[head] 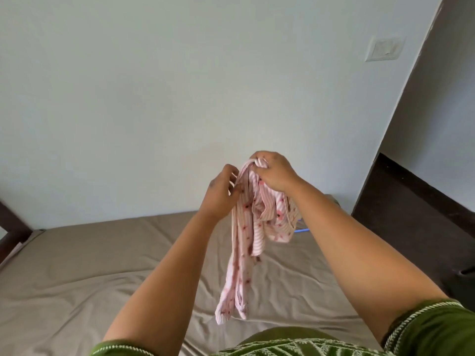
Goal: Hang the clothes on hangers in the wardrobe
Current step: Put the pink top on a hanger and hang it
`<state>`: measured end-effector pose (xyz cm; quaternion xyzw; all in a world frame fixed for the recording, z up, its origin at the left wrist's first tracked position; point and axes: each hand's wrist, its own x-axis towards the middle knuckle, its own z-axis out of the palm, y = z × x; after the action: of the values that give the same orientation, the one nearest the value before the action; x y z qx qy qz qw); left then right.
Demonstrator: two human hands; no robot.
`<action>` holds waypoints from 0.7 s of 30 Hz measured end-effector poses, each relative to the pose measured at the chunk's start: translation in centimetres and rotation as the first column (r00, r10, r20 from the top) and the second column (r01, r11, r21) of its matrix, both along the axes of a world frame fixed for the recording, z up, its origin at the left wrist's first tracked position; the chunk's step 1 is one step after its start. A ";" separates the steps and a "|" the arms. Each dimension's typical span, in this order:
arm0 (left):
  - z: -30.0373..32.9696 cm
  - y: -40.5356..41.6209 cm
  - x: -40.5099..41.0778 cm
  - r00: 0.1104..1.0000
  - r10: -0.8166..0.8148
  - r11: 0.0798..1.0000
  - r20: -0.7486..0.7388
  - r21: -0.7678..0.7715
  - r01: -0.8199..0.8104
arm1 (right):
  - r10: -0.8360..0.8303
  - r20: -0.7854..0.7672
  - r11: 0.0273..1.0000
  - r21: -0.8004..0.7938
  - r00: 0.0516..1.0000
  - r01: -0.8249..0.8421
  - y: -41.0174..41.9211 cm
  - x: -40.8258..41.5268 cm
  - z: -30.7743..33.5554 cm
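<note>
A pink striped garment with small dark flowers hangs bunched in the air above the bed. My right hand grips its top edge from above. My left hand pinches the cloth's left edge just beside it. The garment's loose end dangles down to just above the sheet. A short blue piece, perhaps a hanger, peeks out behind the cloth on the bed; most of it is hidden. No wardrobe is in view.
A bed with a wrinkled taupe sheet fills the lower half. A pale wall with a white switch plate stands behind it. Dark wooden furniture rises at the right, and a dark frame sits at the left edge.
</note>
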<state>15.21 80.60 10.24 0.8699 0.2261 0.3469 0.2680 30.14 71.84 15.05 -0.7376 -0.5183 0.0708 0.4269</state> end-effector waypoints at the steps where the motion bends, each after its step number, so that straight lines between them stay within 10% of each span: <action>1: -1.0 0.0 0.1 0.998 0.026 1.000 -0.054 0.018 -0.025 | -0.014 0.012 0.999 0.043 1.000 0.014 0.0 0.0 0.7; 7: -7.0 -1.3 -0.1 0.902 0.063 0.988 -0.427 -0.100 -0.116 | -0.092 -0.051 0.976 0.191 0.994 0.101 -0.8 1.1 4.5; 14: -8.9 -1.1 -1.2 0.974 0.170 0.980 -0.152 -0.076 -0.183 | -0.185 -0.163 0.931 0.287 0.969 0.226 -1.4 2.5 5.0; 21: -10.1 -1.4 -0.7 0.956 0.052 0.995 -0.290 -0.061 -0.073 | -0.182 -0.147 0.920 0.325 0.972 0.221 -0.5 1.7 5.2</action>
<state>14.55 79.20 0.14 0.8934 0.3024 0.2167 0.2518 31.84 71.36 20.21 -0.6973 -0.4189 -0.0220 0.5812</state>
